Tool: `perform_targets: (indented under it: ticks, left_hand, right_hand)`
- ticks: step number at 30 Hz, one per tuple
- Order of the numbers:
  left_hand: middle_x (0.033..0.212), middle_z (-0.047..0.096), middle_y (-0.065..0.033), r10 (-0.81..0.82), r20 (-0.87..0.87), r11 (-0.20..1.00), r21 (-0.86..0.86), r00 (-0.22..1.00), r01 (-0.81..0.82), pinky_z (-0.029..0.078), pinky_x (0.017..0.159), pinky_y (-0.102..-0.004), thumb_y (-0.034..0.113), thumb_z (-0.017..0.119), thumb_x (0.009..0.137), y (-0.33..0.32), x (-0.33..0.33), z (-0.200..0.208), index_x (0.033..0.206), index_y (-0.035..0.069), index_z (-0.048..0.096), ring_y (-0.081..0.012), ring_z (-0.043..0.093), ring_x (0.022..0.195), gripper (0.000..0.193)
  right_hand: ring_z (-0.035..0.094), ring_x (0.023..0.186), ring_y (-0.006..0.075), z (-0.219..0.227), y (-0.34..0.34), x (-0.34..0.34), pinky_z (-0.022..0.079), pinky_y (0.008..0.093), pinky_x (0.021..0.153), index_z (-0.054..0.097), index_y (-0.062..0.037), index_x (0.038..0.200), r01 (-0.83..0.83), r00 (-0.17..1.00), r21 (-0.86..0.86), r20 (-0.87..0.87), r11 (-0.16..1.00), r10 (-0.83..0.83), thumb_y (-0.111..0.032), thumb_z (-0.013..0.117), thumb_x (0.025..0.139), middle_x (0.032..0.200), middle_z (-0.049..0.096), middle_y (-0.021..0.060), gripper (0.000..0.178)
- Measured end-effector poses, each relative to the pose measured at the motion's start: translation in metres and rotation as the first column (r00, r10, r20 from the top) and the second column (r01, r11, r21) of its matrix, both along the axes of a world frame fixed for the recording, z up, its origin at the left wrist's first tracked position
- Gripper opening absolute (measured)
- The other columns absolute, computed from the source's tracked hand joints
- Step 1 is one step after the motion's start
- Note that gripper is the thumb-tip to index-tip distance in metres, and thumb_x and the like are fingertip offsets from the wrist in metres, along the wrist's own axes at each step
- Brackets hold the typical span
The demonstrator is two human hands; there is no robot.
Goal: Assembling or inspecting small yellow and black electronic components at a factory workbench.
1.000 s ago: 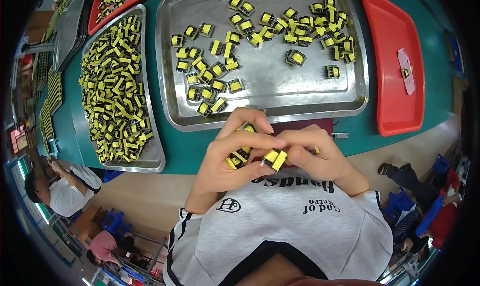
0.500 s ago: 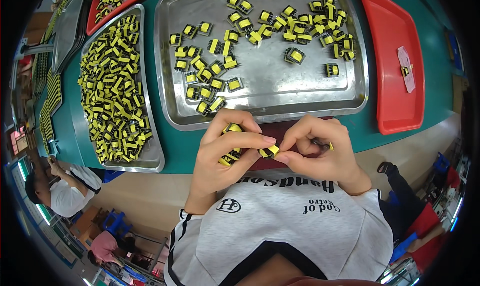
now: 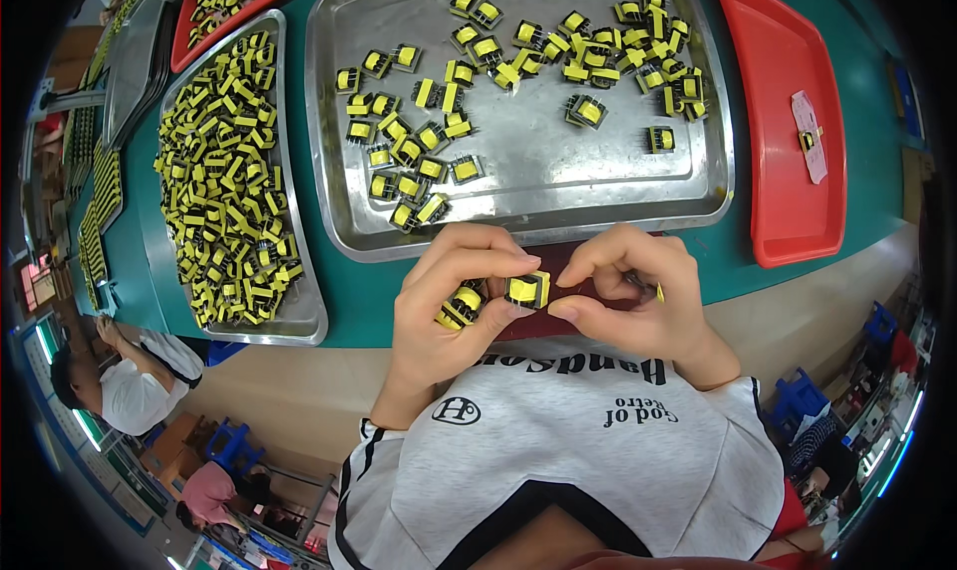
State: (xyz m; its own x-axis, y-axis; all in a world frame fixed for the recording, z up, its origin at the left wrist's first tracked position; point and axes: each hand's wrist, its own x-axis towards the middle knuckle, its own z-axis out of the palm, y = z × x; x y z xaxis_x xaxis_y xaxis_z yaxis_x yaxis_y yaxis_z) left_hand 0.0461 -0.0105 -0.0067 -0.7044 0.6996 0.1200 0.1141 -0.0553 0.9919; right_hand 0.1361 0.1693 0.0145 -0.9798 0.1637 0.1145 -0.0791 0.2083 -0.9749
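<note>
My left hand (image 3: 444, 306) pinches a small black-and-yellow transformer (image 3: 526, 290) between thumb and fingertips. More transformers (image 3: 461, 308) are tucked in the same palm, partly hidden by the fingers. Just right of the pinched transformer is my right hand (image 3: 638, 296), its thumb and index finger apart on either side of a gap. Its other fingers curl around something dark with a yellow bit (image 3: 660, 292), too hidden to name. Both hands are in front of the near rim of a metal tray (image 3: 498, 206), where many loose transformers (image 3: 407, 149) lie scattered.
Left of it, a narrower metal tray (image 3: 311, 311) is heaped with transformers. A red tray (image 3: 797, 221) on the right holds a pink tag (image 3: 809, 136) and one transformer (image 3: 807, 141). Another red tray (image 3: 182, 51) stands far left on the green table (image 3: 344, 316). Other people sit nearby.
My right thumb and index finger have come off the pinched transformer and opened. The transformer has turned in my left fingertips and shows more of its yellow side.
</note>
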Motion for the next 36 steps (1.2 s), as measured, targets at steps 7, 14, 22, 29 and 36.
perform_targets:
  ticks: [7, 14, 22, 29, 36]
  left_hand:
    - [0.1, 0.059, -0.0118, -0.033, -0.055, 0.999, 0.014, 0.998, 0.034, 0.05, 0.07, -0.0243, -0.013, 0.068, 0.068, 0.0, -0.001, 0.001, 0.1, 0.002, 0.066, -0.0164, 0.061, 0.083, 0.036]
    - [0.1, 0.06, -0.0126, -0.034, -0.127, 0.999, 0.018, 0.991, 0.036, 0.05, 0.068, -0.025, -0.013, 0.069, 0.067, 0.003, 0.002, 0.002, 0.099, 0.003, 0.067, -0.0178, 0.062, 0.083, 0.036]
    - [0.101, 0.059, -0.0121, 0.053, 0.039, 0.997, 0.052, 0.998, -0.055, 0.045, 0.062, -0.0213, -0.007, 0.072, 0.07, 0.005, 0.007, -0.002, 0.1, -0.001, 0.064, -0.0098, 0.055, 0.071, 0.032]
    - [0.099, 0.059, -0.0114, 0.104, -0.027, 0.994, 0.037, 0.994, -0.102, 0.044, 0.061, -0.0209, -0.006, 0.073, 0.07, 0.004, 0.007, -0.001, 0.101, -0.001, 0.065, -0.0096, 0.055, 0.07, 0.032]
    - [0.097, 0.058, -0.0091, -0.073, 0.135, 0.997, -0.012, 0.988, 0.075, 0.044, 0.069, -0.0236, 0.021, 0.078, 0.075, 0.002, 0.003, -0.003, 0.103, 0.0, 0.064, -0.0134, 0.055, 0.081, 0.038]
  right_hand:
    - [0.027, 0.048, -0.0016, 0.002, 0.004, -0.001, 0.017, 0.0198, 0.046, 0.06, -0.0032, 0.083, -0.029, 0.944, -0.386, 0.293, 0.922, 0.152, -0.002, 0.073, 0.075, 0.053, 0.041, -0.0093, 0.015]
    - [0.031, 0.047, -0.0002, -0.004, -0.002, 0.006, 0.023, 0.0188, 0.045, 0.058, -0.0039, 0.081, 0.021, 0.944, -0.481, 0.298, 0.876, 0.142, -0.005, 0.071, 0.077, 0.055, 0.047, -0.0064, 0.014]
    - [0.042, 0.04, 0.0137, -0.016, -0.009, -0.001, 0.031, 0.0262, 0.04, 0.064, -0.0023, 0.089, 0.191, 0.909, 0.251, -0.411, 0.949, -0.074, -0.004, 0.076, 0.072, 0.052, 0.048, 0.0, 0.021]
    - [0.042, 0.04, 0.011, -0.012, -0.002, -0.001, 0.028, 0.0239, 0.038, 0.068, 0.001, 0.095, 0.098, 0.944, 0.331, -0.328, 0.938, 0.017, -0.007, 0.076, 0.075, 0.053, 0.05, -0.0006, 0.023]
    - [0.037, 0.041, 0.0037, -0.002, -0.004, -0.003, 0.027, 0.0209, 0.04, 0.065, 0.0006, 0.081, 0.059, 0.995, 0.016, -0.086, 0.998, -0.058, 0.001, 0.071, 0.073, 0.054, 0.053, -0.0009, 0.01]
